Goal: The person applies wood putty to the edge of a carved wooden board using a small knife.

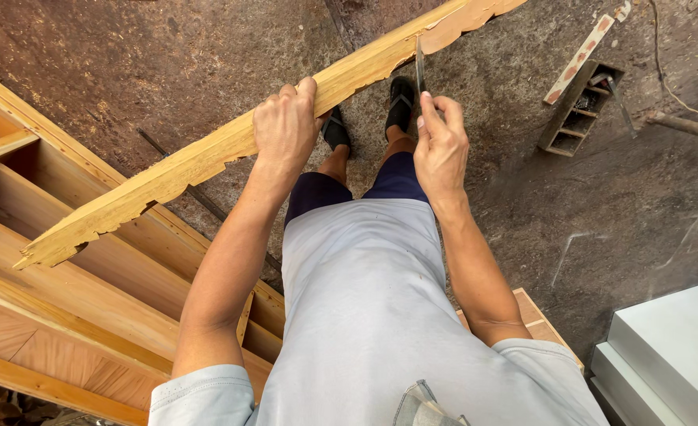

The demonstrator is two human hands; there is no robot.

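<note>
The left hand [286, 126] wraps its fingers [298, 91] over the top edge of a long ragged wooden strip [207, 158], held slanting above the floor [601, 213]. The right hand [441, 146] pinches a thin metal blade [420, 71] between its fingers, the blade upright against the strip's upper part.

open: bare floor [601, 205] right | blocked: wooden frame [65, 315] left, white blocks [672, 355] lower right

shirt [365, 315]: pale grey-blue tee, short sleeves ending above the elbows, small dark speck mid-front
shorts [357, 188]: dark navy, knee length
sandals [400, 102]: black, open strap, one on each foot
arms: bare from the sleeves down, no watch or gloves
</note>
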